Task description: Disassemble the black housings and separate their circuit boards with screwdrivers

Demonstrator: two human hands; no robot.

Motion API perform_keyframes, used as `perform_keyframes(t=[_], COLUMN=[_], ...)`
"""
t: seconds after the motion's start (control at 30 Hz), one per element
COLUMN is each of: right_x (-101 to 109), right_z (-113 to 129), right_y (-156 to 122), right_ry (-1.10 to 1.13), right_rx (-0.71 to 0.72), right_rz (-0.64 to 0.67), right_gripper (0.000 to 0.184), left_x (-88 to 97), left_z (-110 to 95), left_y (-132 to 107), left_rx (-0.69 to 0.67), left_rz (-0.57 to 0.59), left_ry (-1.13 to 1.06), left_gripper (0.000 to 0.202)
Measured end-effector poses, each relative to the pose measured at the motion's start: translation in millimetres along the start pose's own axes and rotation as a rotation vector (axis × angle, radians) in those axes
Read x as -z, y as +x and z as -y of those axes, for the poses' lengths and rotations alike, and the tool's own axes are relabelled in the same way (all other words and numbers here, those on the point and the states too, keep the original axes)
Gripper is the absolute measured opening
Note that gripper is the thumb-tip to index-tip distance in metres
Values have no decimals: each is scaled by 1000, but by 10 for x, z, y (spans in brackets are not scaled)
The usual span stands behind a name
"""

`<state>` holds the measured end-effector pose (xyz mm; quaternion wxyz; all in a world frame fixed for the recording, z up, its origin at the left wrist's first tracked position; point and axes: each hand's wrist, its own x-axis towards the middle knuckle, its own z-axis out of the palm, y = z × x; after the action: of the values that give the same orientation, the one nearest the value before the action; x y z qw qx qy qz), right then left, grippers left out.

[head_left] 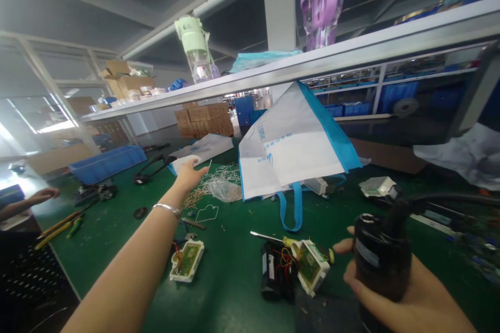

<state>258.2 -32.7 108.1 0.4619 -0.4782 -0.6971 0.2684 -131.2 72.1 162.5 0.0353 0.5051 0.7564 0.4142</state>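
My left hand reaches out over the bench, thumb and fingers apart. It is beside a pile of thin white loops and small tan pieces; a thin white strip shows at the thumb tip. A clear plastic bag lies beside the pile. In my right hand is a black cylindrical device with a thick black cable. Left of it lie an open white housing with a circuit board, a black part with wires and a screwdriver. Another white housing lies below my left forearm.
A white and blue bag stands mid-bench under a shelf bearing a green bottle and a purple bottle. A blue bin is at the left. Another person's hand shows at the left edge.
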Motion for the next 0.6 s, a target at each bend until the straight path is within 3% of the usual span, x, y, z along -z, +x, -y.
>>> perform_keyframes(t=[0.07, 0.17, 0.3, 0.37, 0.5, 0.6], right_x=[61, 123, 123, 91, 12, 5], right_z=[-16, -34, -57, -65, -83, -101], right_y=[26, 75, 101, 95, 94, 99], right_ry=[-11, 12, 86, 145, 190, 219], right_rx=[-31, -80, -144, -153, -176, -189], right_rz=[19, 47, 97, 110, 205, 188], right_gripper=[29, 29, 36, 38, 35, 32], left_x=[-98, -334, -629, -726, -870, -985], left_z=[84, 139, 42, -44, -152, -138], left_y=[-193, -681, -1416, -1696, -1957, -1982], left_rx=[4, -50, -160, -203, -258, -254], left_rz=[38, 162, 344, 494, 855, 935], left_ry=[13, -6, -104, -153, -122, -108], left_gripper=[48, 47, 48, 60, 112, 119])
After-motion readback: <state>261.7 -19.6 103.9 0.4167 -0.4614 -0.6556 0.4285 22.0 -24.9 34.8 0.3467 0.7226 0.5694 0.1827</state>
